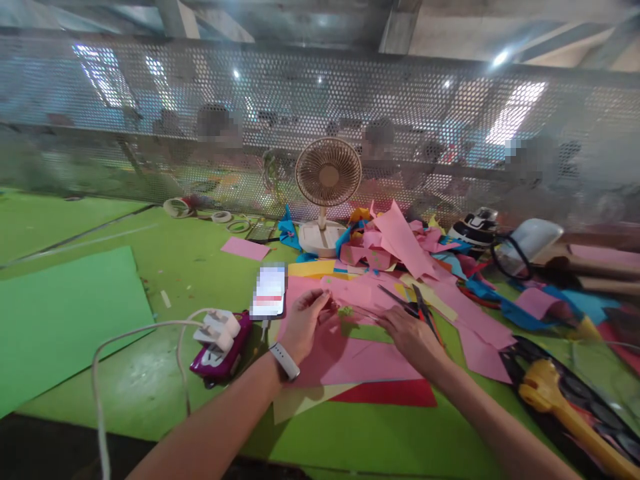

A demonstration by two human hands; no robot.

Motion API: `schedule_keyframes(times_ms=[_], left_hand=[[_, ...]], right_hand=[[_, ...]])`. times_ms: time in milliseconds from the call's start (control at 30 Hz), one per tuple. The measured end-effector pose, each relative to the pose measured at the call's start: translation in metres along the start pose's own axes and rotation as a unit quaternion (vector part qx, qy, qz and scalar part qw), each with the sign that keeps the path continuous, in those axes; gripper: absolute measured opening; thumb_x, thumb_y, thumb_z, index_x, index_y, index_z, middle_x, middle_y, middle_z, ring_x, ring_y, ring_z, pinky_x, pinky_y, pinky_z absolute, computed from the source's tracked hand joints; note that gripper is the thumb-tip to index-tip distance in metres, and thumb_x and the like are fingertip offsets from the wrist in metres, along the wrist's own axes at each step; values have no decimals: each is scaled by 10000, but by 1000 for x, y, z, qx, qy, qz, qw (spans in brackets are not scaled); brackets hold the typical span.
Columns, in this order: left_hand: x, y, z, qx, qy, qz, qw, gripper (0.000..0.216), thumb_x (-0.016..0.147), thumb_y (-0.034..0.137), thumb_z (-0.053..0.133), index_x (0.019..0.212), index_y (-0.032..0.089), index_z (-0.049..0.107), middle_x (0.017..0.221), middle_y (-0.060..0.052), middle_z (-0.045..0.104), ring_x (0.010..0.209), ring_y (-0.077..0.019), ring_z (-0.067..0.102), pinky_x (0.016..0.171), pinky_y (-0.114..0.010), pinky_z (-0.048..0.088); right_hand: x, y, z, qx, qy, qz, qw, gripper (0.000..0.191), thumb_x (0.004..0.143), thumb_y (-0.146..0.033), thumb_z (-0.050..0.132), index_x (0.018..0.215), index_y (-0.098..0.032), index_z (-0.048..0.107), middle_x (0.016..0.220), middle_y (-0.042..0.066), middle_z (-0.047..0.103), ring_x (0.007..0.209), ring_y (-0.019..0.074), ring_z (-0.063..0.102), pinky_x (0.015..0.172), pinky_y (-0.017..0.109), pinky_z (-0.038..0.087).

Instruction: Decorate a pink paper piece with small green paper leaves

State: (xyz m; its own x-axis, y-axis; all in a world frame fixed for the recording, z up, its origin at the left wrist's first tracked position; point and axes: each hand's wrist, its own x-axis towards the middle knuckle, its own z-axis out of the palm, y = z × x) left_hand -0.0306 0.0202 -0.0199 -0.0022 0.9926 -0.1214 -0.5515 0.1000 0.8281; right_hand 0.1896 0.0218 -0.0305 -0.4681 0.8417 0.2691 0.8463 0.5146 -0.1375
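My left hand (306,327), with a white watch band on the wrist, is closed in a pinch above pink paper (350,360). What sits between its fingertips is too small to make out. Facing it, my right hand (404,331) has its fingers pressed together at the end of a thin pink paper strip (364,311). Small green scraps (345,311) lie between the hands. Black-bladed scissors (424,308) with orange on the handles rest just beyond my right hand, partly hidden by it. Under the pink paper show a red sheet (390,393) and a pale yellow sheet (305,403).
A phone (269,291) and a purple power strip (225,357) with plugs and white cables are at left, beside a green sheet (65,320). Behind stand a fan (328,175) and heaped paper scraps (400,233). A black tray (520,350) holds a yellow tool (565,413) at right.
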Motion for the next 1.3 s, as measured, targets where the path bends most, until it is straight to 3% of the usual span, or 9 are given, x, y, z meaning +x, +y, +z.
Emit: schedule_keyframes(times_ms=[267, 967, 1100, 1200, 1300], left_hand=[[4, -2, -3, 10, 4, 12, 1000, 213, 650, 306, 703, 763, 154, 605, 722, -11, 635, 689, -134, 626, 675, -268, 501], [3, 0, -1, 15, 11, 10, 1000, 204, 645, 285, 712, 733, 140, 597, 679, -3, 606, 638, -111, 595, 639, -243, 490], [2, 1, 0, 24, 18, 18, 999, 216, 651, 304, 707, 746, 139, 604, 709, -10, 610, 662, -113, 597, 658, -244, 494], [2, 0, 0, 46, 29, 31, 998, 226, 664, 318, 696, 789, 148, 614, 756, -14, 617, 703, -118, 603, 688, -253, 499], [0, 0, 1, 85, 18, 44, 995, 226, 685, 332, 677, 814, 157, 613, 815, -22, 621, 766, -138, 608, 699, -260, 504]], right_hand=[[0, 1, 6, -8, -32, -5, 999, 263, 896, -122, 313, 990, -175, 553, 932, 74, 603, 828, 151, 580, 677, 229, 439], [1, 8, 10, 12, -33, 10, 999, 269, 831, -48, 343, 900, -171, 572, 879, 72, 615, 826, 160, 570, 726, 254, 432], [-1, 8, 6, 66, -18, -3, 998, 272, 848, -87, 318, 825, -188, 569, 814, 63, 618, 786, 162, 570, 721, 270, 421], [-2, -2, -6, 148, -42, -8, 988, 269, 872, -149, 303, 760, -185, 544, 746, 39, 598, 698, 151, 566, 669, 273, 420], [-5, -14, -19, 253, -67, 41, 964, 291, 903, -265, 298, 710, -194, 504, 619, -9, 535, 534, 119, 526, 539, 242, 405]])
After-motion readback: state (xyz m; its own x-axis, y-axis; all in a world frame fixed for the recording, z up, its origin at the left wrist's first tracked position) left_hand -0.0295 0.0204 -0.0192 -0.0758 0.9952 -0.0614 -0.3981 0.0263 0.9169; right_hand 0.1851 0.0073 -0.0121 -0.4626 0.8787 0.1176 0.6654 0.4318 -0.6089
